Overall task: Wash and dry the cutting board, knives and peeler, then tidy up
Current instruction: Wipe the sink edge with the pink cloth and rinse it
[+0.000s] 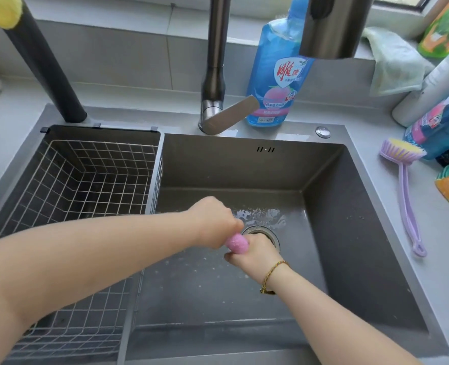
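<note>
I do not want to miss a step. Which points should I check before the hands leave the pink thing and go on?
1. Both hands grip the pink wad: left hand, right hand. Ok.
2. Wad held over the drain, inside the sink. Ok.
3. No water stream below the faucet head. Ok.
4. Wire basket hangs in the sink's left part, beside the hands. Ok.
5. Cutting board, knives, peeler: none in view. Cannot tell.
6. Green towel lies on the ledge for drying. Ok.
</note>
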A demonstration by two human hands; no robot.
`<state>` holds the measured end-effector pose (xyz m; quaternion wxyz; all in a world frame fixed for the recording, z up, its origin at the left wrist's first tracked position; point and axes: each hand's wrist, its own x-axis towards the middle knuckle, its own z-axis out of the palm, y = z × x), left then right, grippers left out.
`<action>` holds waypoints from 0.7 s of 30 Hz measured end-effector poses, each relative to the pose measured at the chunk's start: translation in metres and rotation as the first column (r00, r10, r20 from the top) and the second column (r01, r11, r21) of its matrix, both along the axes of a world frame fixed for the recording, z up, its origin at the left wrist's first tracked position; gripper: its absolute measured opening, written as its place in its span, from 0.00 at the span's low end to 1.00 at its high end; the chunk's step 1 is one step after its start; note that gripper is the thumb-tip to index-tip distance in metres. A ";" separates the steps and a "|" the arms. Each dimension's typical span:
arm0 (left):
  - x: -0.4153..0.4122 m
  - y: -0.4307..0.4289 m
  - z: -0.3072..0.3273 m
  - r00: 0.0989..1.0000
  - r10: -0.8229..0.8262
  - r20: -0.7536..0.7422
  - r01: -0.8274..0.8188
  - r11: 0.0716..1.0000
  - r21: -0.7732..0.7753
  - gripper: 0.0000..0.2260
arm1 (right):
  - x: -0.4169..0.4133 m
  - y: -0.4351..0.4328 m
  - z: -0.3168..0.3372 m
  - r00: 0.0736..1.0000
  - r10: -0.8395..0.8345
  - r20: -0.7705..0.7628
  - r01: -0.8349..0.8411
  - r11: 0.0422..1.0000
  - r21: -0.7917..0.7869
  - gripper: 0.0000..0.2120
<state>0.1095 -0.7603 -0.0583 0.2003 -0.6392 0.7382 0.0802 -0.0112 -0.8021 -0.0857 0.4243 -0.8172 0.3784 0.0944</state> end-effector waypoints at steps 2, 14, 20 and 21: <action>0.004 -0.007 0.004 0.998 -0.056 0.042 0.057 0.998 -0.036 0.12 | 0.002 0.004 0.001 0.952 -0.294 0.090 0.265 0.933 0.244 0.20; 0.020 -0.019 0.010 0.962 -0.209 -0.176 0.055 0.779 -0.624 0.05 | 0.010 0.012 0.028 0.657 -0.740 0.145 0.401 0.505 0.764 0.18; 0.022 -0.011 -0.003 0.952 -0.165 -0.258 -0.047 0.753 -0.656 0.08 | 0.009 0.011 0.026 0.707 -0.700 0.100 0.400 0.512 0.760 0.22; 0.020 -0.009 -0.007 0.943 -0.158 -0.292 -0.074 0.759 -0.647 0.05 | 0.008 0.010 0.025 0.731 -0.678 0.084 0.414 0.538 0.735 0.22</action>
